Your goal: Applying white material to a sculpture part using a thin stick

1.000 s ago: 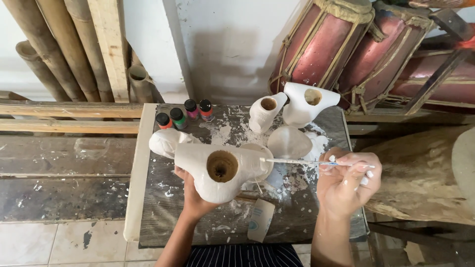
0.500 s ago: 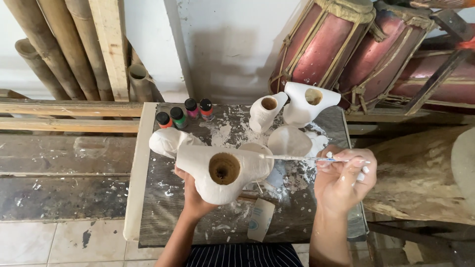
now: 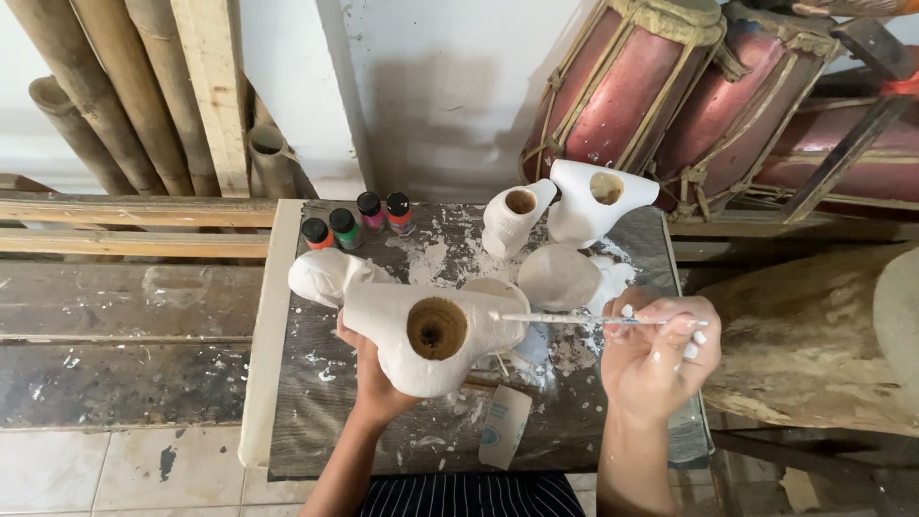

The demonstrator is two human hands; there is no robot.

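While the left hand (image 3: 369, 369) cups a white, chalky figure (image 3: 431, 335) from below, fingers wrapped round its underside, the piece hangs over the near middle of the table with nothing else under it. Its coat looks wet and matte, so a slipping palm could smear it or let the figure drop onto the board. At three o'clock from the figure, the right hand (image 3: 656, 359), flecked with white, pinches a thin brush (image 3: 584, 319) whose tip touches the figure's right flank; a heavy push there might twist the figure in the grasp. A round, brown, raw-looking hollow opens in the figure's top, and stray paint could run into it.

Just below, at six o'clock, a small paper cup (image 3: 504, 426) lies on its side. The table (image 3: 316, 402) is dark, rough and spattered white. At ten o'clock sits another white lump (image 3: 325, 275); at one o'clock a smooth pale dome (image 3: 558, 278). Farther off stand four small paint bottles (image 3: 356, 222), two more hollow white figures (image 3: 565, 206), then red rope-laced drums (image 3: 670, 96) and bamboo poles (image 3: 115, 96).
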